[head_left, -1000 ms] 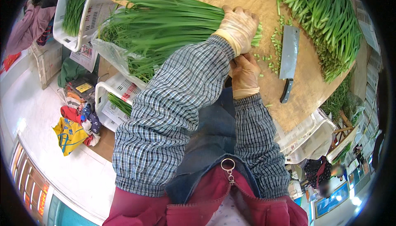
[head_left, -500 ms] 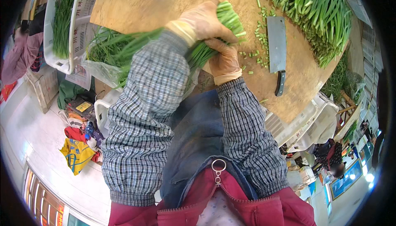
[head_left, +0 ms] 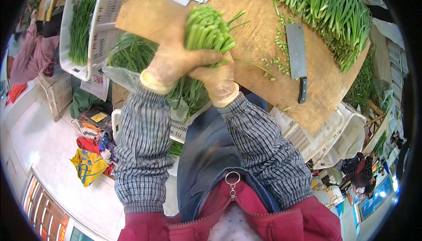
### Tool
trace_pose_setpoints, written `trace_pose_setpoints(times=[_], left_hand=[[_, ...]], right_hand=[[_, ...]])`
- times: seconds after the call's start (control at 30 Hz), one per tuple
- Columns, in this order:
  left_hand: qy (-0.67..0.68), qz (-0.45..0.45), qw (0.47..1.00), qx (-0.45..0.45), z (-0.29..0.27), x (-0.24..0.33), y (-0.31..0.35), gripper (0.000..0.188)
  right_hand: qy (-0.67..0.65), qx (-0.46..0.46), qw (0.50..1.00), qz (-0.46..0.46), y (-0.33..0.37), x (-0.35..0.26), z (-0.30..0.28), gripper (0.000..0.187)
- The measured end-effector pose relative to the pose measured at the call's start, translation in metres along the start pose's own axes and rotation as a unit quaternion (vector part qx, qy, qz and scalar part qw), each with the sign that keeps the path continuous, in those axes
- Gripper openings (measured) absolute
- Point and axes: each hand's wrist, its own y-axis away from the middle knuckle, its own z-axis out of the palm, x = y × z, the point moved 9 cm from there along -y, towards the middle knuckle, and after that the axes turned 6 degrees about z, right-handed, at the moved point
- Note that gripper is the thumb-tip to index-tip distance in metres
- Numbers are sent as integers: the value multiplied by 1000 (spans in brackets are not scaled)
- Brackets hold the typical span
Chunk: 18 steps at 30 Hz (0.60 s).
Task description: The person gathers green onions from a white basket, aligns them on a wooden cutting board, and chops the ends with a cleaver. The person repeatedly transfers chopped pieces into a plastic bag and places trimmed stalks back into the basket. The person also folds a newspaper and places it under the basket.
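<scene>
Garlic chive bundle (head_left: 207, 32) held up over near side of wooden board (head_left: 325, 89), stem ends up. Left hand (head_left: 171, 61) and right hand (head_left: 215, 80) together, both clamped round stems; left blurred, exact finger placing unclear. Likely light: stems firm, leaves limp, easily bruised, slippery if damp. Best hold: round stems, below ends, even squeeze.

It is bright all over. The knife (head_left: 296, 51) looks clear, but the left hand (head_left: 172, 61), to its left, is blurry. Farther left of the knife, the floor (head_left: 49, 141) shines white. Edges bend into black.
</scene>
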Motion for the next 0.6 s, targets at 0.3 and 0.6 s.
trace_pose_setpoints(times=[0.3, 0.6], left_hand=[[-304, -40, 950, -53, -66, 109, 132, 89], [313, -180, 925, 121, -46, 49, 296, 99]], right_hand=[[-279, -86, 945, 146, 93, 2, 133, 56], [-266, -106, 859, 425, 223, 30, 145, 47]])
